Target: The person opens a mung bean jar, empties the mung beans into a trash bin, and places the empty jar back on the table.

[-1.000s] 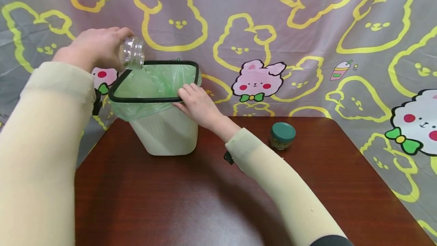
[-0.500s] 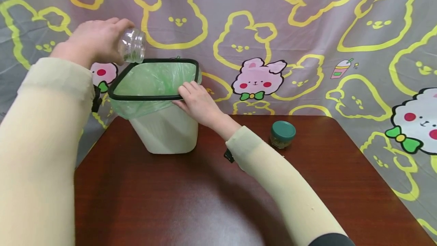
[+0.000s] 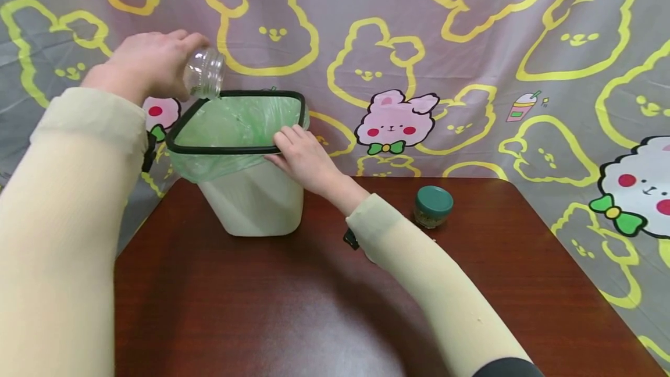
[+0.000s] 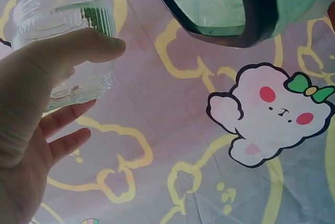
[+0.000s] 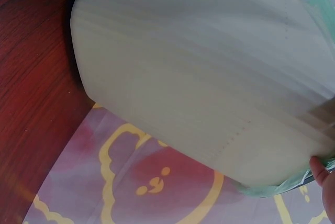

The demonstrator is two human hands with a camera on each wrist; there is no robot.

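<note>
Left hand [image 3: 149, 66]: fingers and thumb clamped round a clear glass jar [image 3: 205, 73], tilted on its side, its mouth toward 3 o'clock in the head view; green specks cling inside the glass. At the jar's 5 o'clock opens a pale bin [image 3: 256, 202], upright, with a green liner [image 3: 235, 121] folded over beneath its black rim [image 3: 220, 150]. Right hand [image 3: 306, 159], at the rim's 4 o'clock: fingers over the edge, thumb outside, gripping it. Farther out, at the bin's 3 o'clock, a green-lidded jar [image 3: 434, 208] stands on the brown table [image 3: 314, 295].
</note>
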